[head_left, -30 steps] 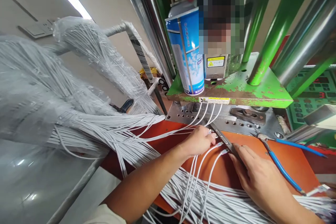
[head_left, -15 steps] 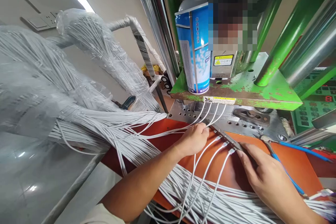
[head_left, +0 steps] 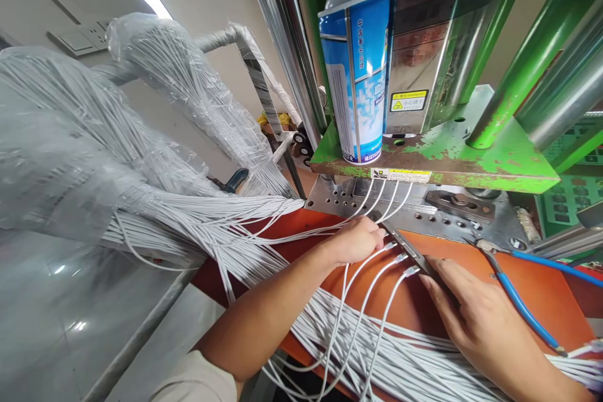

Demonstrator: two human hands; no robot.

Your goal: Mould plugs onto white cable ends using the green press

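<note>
The right hand point(head_left: 475, 320) lies with its fingers a little spread, and the fingertips touch the lower end of a narrow dark steel bar point(head_left: 409, 248). The left hand point(head_left: 357, 242) is curled closed at the upper end of this bar (what it pinches, I cannot tell). 3 thin white cables point(head_left: 370, 289) with small metal tips lie on a flat orange-brown board point(head_left: 414, 308), just beside the bar. Blue-handled steel pliers point(head_left: 522, 304) lie to the right. Farther away, a blue-and-white spray can point(head_left: 360, 81) stands on a green-painted steel press plate point(head_left: 452, 160).
</note>
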